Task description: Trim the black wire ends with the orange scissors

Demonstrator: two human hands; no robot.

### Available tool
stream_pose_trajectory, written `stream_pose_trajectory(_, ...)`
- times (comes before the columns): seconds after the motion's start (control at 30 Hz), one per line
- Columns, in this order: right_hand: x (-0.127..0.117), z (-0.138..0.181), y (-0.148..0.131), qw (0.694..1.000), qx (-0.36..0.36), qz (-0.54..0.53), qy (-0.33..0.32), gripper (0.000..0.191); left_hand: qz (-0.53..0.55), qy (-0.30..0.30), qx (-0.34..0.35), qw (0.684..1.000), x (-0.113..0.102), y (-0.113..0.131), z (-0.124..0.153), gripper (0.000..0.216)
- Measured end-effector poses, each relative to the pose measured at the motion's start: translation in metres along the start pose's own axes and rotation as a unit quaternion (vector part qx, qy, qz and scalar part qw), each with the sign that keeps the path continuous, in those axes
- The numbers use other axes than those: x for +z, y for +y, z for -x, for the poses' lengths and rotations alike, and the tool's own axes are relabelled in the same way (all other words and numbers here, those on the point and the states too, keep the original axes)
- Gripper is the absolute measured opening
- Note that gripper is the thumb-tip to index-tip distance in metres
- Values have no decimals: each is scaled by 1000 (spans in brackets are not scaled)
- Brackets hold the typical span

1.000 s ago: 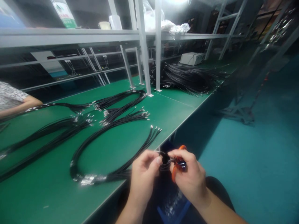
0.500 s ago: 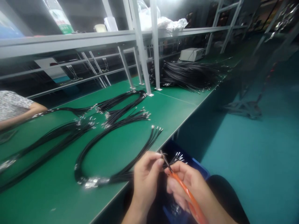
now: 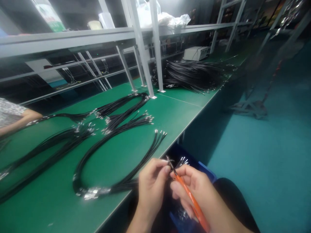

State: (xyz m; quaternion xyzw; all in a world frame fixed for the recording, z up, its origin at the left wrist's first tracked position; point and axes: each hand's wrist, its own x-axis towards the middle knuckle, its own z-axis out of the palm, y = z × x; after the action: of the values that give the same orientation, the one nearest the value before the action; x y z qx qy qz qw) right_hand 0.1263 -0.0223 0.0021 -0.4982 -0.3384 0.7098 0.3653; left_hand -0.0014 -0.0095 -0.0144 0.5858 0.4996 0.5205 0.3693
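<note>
My left hand (image 3: 152,183) pinches the end of a thin black wire at the front edge of the green bench (image 3: 170,111). My right hand (image 3: 194,191) is wrapped round orange-handled cutters (image 3: 191,202), whose metal tip meets the wire end by my left fingertips. A looped bundle of black wires with metal terminals (image 3: 107,152) lies on the bench just left of my hands, and several of its ends run toward my left hand. Below my hands a blue bin (image 3: 206,171) shows more terminal-tipped wires.
Several more black wire bundles (image 3: 60,139) lie across the bench, and a big heap (image 3: 191,74) lies at the far end by a white box (image 3: 196,53). Grey shelf posts (image 3: 145,64) stand on the bench. Another person's arm (image 3: 17,118) rests at the left. Teal floor lies to the right.
The orange cutters have turned in my right hand, from bunched in the fist to lying along the palm with the tip up. The view shifted slightly; both hands stay together.
</note>
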Motion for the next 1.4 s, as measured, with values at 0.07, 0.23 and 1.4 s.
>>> stream_pose_trajectory(0.07,-2,1,0,1000,10,11,-11,25,-10,0,3,1000,0,0,0,6)
stream_pose_trajectory(0.23,-12,4,5,999,-13,-13,-43,28,-2,16,0,1000,1,-4,0,3)
stream_pose_trajectory(1.4,-9,-9,-10,963,-223,48,144,32,-166,-2,90,982,9,-1,1,8)
